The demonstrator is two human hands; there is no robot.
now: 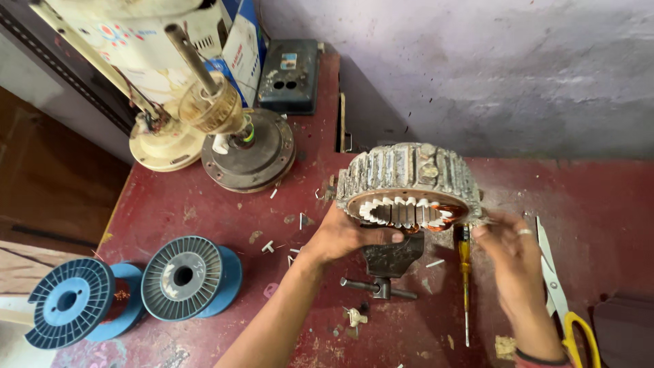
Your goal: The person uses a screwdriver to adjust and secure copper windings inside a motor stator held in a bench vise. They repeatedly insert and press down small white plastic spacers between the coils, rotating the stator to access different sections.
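Observation:
A round metal fan stator [409,178] with white slot liners and some copper winding is held up over a small dark bench vise [390,262]. My left hand [344,235] grips its lower left rim. My right hand [512,247], with a ring on one finger, touches the stator's lower right edge with its fingertips. A yellow-handled screwdriver [464,269] lies on the red table just below the stator.
Two blue wire spools [184,278] [75,302] lie at the left front. A dismantled ceiling fan motor [248,146] and a cream fan body [160,136] stand at the back left. Yellow-handled scissors [562,300] lie at the right. A grey wall [511,75] runs behind.

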